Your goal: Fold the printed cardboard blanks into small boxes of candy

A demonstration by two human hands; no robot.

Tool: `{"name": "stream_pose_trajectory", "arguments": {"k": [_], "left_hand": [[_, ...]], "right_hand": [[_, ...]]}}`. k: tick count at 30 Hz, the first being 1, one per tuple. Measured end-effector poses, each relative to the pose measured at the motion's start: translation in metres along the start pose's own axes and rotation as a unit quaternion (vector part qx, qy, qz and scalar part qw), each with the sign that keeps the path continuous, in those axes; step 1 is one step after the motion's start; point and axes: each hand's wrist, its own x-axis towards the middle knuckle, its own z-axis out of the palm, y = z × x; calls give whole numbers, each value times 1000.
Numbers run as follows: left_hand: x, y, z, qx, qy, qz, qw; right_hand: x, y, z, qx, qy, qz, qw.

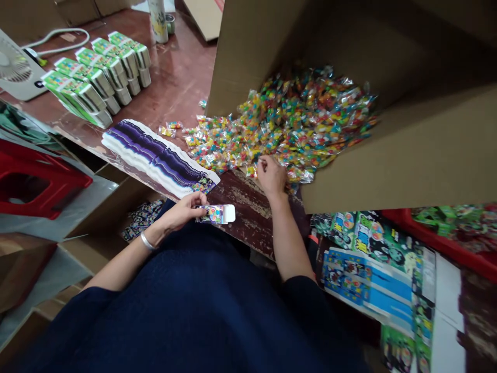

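My left hand (182,211) is closed around a small printed carton (216,214) with its white end flap open, held over my lap at the table's near edge. My right hand (271,175) reaches into the front of a heap of small clear candy packets (295,122), its fingers curled on one or more packets. The heap spills out of a large cardboard box (407,150) lying on its side on the table. A fanned stack of flat purple cartons (155,155) lies just left of my left hand.
Rows of filled green cartons (97,77) stand at the far left of the brown table (178,77), beside a white fan (15,70). A red stool (34,181) and cardboard boxes sit lower left. Printed flat sheets (368,269) lie lower right.
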Motion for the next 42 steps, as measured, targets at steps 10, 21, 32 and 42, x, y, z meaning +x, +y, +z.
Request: {"name": "stream_pose_trajectory", "arguments": {"k": [10, 21, 32, 42], "left_hand": [[15, -12, 10, 8, -21, 19, 1000], [14, -11, 17, 7, 12, 96, 995], [5, -10, 13, 168, 83, 182, 965], [2, -3, 23, 113, 85, 216, 966]], "right_hand": [[-64, -81, -45, 394, 79, -12, 916], [-84, -101, -36, 226, 93, -229, 942], [-66, -90, -59, 187, 18, -284, 940], [-76, -95, -41, 302, -94, -181, 931]]}}
